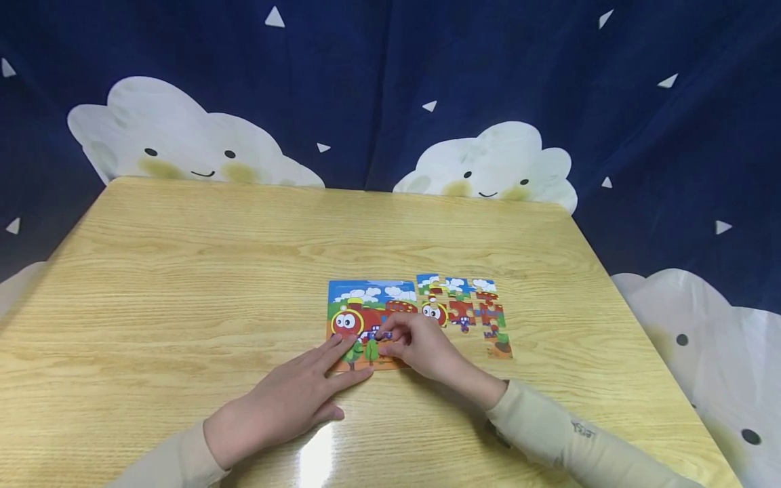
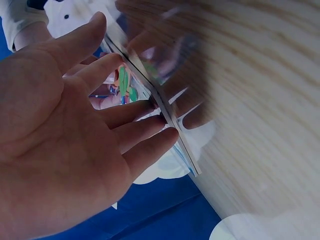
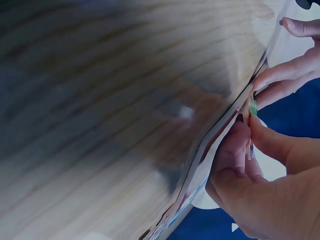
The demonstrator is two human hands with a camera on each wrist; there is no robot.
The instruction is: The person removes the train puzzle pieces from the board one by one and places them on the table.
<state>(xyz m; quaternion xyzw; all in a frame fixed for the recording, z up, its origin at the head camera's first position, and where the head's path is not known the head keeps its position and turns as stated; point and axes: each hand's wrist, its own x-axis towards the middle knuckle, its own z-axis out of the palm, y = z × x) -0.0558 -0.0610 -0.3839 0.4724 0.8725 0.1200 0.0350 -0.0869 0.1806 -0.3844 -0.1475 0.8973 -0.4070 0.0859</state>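
A train jigsaw puzzle (image 1: 372, 296) in a flat tray lies on the wooden table, showing a red engine with eyes under a blue sky. My right hand (image 1: 424, 347) pinches a puzzle piece (image 1: 372, 350) with a green tree on it, over the lower part of the puzzle. In the right wrist view the same piece stands tilted between thumb and fingers (image 3: 270, 137). My left hand (image 1: 283, 400) rests with its fingers spread and fairly straight on the puzzle's lower left edge. The right hand hides part of the picture's lower right.
Several loose puzzle pieces (image 1: 462, 313) lie just right of the tray, set out in rough rows, with a brown and green one (image 1: 502, 348) lowest. Beyond the table (image 1: 213, 271) hangs a dark blue curtain (image 1: 342, 81) with white clouds and triangles.
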